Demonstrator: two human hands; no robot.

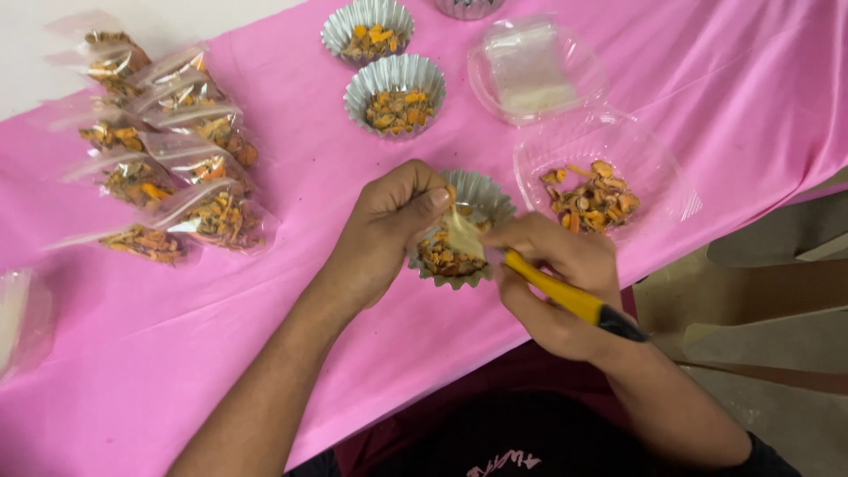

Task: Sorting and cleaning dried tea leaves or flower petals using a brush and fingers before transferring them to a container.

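Showing two bare hands at work over a pink-covered worktop (177,353), seen from above. The left hand (389,225) curls into a loose fist, its grip pressed together with thumb and forefinger pinching the upper edge of a small clear pouch (462,231). The right hand (556,265) meets it from the other side; its grip closes around a yellow-handled tool (556,291) with a black end, and its fingertips touch the pouch as well. What the tool's working end looks like cannot be told, as the fingers hide it.

Directly beneath the hands, near the worktop's front edge, stands a fluted foil cup (481,196) holding orange-brown dried pieces; the pouch hangs just over it. Two further filled foil cups stand toward the far edge: one (395,97) just beyond the hands, another (367,29) behind it. The rim of a fourth cup (466,7) shows at the far edge.

Toward the worktop's right edge lies a clear plastic clamshell container: its near half (609,177) holds a loose heap of the same orange pieces, while its far half (534,66) holds a stack of empty clear pouches.

Along the left part of the worktop lies a row of filled pouches (168,150), overlapping one another, well apart from the hands. Another clear plastic item (22,322) sits at the left edge, too blurred to identify.
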